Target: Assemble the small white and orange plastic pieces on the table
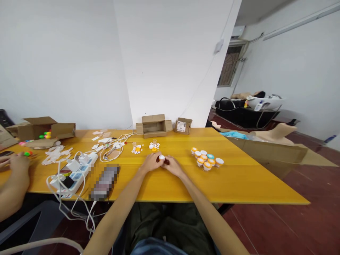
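1. From here I see the yellow table; lidded tubs cluster toward its three o'clock.
2. Left hand and right hand grasp one white-topped tub between them, fingers curled.
3. I judge it light, stiff, slick: hold its sides.

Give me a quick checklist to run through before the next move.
1. Left hand on the white-topped piece: ok, the thumb is against it.
2. Right hand grip on that piece: cannot tell, its fingers are largely hidden.
3. White top fully seated: cannot tell, too small and partly covered.
4. Lidded cups apart from the hands: ok, grouped to the right.
5. Loose small pieces contained: not ok, scattered on the table.
6. Co-worker's hand well away: ok, far left.
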`<state>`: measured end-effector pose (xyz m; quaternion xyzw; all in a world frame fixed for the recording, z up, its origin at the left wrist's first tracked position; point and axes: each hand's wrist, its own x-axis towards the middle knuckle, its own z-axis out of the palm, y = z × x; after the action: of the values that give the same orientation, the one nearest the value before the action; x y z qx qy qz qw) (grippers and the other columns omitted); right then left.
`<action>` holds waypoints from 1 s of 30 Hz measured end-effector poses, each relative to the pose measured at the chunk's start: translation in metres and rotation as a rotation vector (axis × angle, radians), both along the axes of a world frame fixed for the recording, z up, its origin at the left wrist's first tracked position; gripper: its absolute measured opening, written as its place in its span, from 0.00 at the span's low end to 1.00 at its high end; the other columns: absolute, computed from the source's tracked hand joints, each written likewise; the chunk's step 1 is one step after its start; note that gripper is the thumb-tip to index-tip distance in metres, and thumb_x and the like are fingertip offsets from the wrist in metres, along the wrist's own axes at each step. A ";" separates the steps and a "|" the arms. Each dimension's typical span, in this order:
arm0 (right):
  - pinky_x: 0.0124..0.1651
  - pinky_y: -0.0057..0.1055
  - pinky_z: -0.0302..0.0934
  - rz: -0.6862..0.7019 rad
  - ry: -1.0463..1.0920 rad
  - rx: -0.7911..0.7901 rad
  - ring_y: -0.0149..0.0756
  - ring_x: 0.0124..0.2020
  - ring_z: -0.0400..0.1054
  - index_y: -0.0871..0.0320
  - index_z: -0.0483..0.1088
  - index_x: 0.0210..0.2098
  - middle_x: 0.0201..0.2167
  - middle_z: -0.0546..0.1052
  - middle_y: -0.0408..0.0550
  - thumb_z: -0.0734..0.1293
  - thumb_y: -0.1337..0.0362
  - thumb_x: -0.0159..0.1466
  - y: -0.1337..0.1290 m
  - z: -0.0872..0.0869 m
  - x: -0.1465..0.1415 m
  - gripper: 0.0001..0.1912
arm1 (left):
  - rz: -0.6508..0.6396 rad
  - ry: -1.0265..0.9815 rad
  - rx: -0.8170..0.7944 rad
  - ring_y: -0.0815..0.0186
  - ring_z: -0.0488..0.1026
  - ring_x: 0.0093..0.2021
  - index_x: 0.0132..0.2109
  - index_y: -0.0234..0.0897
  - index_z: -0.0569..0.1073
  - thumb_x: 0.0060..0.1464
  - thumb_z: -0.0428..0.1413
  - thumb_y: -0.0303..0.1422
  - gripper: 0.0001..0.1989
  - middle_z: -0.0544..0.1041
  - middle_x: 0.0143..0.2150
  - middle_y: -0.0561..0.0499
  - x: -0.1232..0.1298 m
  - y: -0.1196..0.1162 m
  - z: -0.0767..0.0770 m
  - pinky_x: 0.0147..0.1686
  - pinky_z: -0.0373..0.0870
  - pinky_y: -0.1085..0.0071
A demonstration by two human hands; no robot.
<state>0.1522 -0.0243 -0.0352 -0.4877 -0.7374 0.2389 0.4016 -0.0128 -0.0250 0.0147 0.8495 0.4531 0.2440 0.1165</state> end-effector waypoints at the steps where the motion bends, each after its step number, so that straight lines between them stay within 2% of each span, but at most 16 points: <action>1: 0.34 0.31 0.57 -0.011 -0.014 -0.003 0.37 0.30 0.66 0.54 0.71 0.25 0.27 0.74 0.42 0.73 0.60 0.54 0.000 0.001 -0.001 0.08 | 0.005 -0.001 0.000 0.63 0.71 0.31 0.36 0.40 0.72 0.58 0.50 0.38 0.09 0.75 0.29 0.52 0.000 0.000 0.000 0.32 0.60 0.69; 7: 0.35 0.31 0.57 -0.060 -0.061 -0.007 0.38 0.32 0.67 0.54 0.71 0.26 0.28 0.74 0.42 0.73 0.60 0.54 -0.003 0.003 -0.003 0.08 | 0.016 0.008 -0.004 0.63 0.71 0.31 0.35 0.40 0.72 0.58 0.49 0.38 0.10 0.75 0.28 0.52 0.001 0.000 0.001 0.32 0.60 0.70; 21: 0.38 0.32 0.59 -0.049 -0.085 -0.012 0.39 0.35 0.68 0.54 0.70 0.27 0.30 0.75 0.43 0.71 0.60 0.56 -0.009 0.004 0.000 0.07 | 0.111 0.078 -0.037 0.62 0.72 0.33 0.33 0.41 0.74 0.56 0.51 0.37 0.09 0.76 0.28 0.52 0.006 -0.002 0.007 0.33 0.61 0.70; 30: 0.39 0.33 0.62 -0.074 -0.001 0.033 0.38 0.34 0.68 0.53 0.69 0.27 0.30 0.74 0.43 0.70 0.63 0.54 -0.013 0.002 -0.003 0.05 | 0.110 0.033 -0.053 0.62 0.71 0.31 0.29 0.41 0.74 0.56 0.52 0.41 0.13 0.74 0.25 0.51 0.003 0.002 0.004 0.31 0.58 0.69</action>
<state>0.1495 -0.0377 -0.0331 -0.5080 -0.7230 0.2114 0.4177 -0.0095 -0.0229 0.0191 0.8239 0.5072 0.2238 0.1180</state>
